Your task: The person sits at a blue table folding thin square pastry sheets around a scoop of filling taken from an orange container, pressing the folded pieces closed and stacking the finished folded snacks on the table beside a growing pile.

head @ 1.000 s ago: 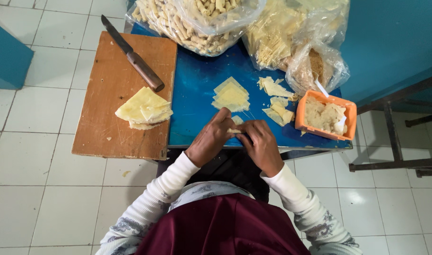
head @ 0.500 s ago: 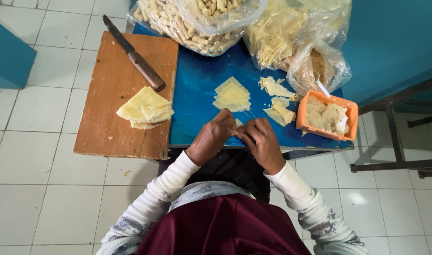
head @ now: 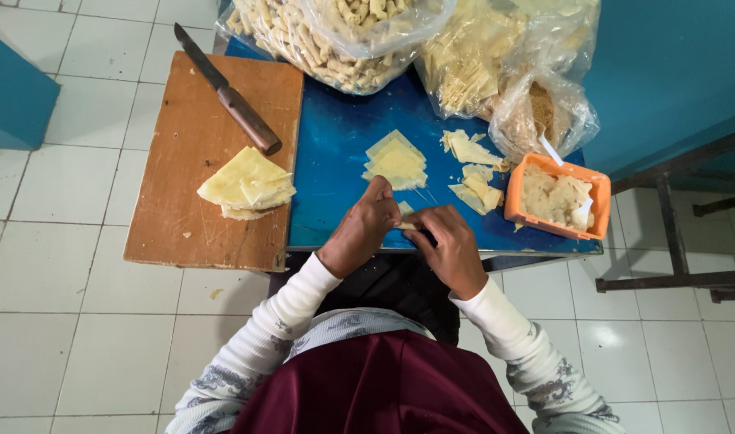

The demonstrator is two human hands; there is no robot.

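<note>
My left hand (head: 366, 227) and my right hand (head: 449, 245) meet at the near edge of a blue table (head: 335, 153), fingers pinched together on a small pale dough wrapper piece (head: 405, 213) between them. Just beyond my hands lies a small stack of square yellow wrappers (head: 395, 161). More folded wrapper pieces (head: 474, 170) lie to the right of it. An orange tub (head: 556, 197) with pale filling and a white utensil stands at the table's right.
A wooden cutting board (head: 182, 153) on the left carries a stack of triangular wrappers (head: 247, 184) and a wooden-handled knife (head: 227, 91). Clear plastic bags of rolled snacks (head: 335, 32) and wrappers (head: 472, 64) crowd the far edge. White tiled floor and a dark metal frame (head: 673, 233) surround the table.
My hands stay in the same spot, with fingers shifting slightly on the small wrapper piece. Nothing else has moved.
</note>
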